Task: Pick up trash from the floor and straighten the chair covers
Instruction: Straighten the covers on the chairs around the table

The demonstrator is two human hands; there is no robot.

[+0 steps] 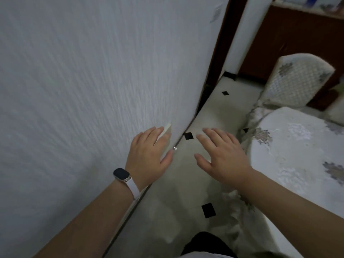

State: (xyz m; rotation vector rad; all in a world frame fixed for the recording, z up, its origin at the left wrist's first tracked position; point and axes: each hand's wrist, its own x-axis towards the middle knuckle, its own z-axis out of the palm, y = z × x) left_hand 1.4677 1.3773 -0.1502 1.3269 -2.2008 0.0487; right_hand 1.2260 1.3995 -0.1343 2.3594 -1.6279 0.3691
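1. Left hand (149, 155) raised beside the white ribbed-texture wall (83, 81), thumb and fingers pinching a pale flat card-like scrap (167, 132), its top edge jutting past the fingertips.
2. On that wrist, a black-faced smartwatch on a white strap (121, 174).
3. Right hand (221, 155) open, fingers straight and spread, palm down, holding nothing, above the pale tiled floor with black diamond insets (186, 183).
4. Between the two hands, at the foot of the wall, a small shiny metallic bit (175, 148), too small to identify.
5. Just beside the right hand, a white chair cover with grey floral motifs (297, 155), its hem bunched and rumpled down at the floor.
6. Farther back, a second chair back in a pale lattice-patterned cover (297, 81), near dark brown wood panelling (288, 34).
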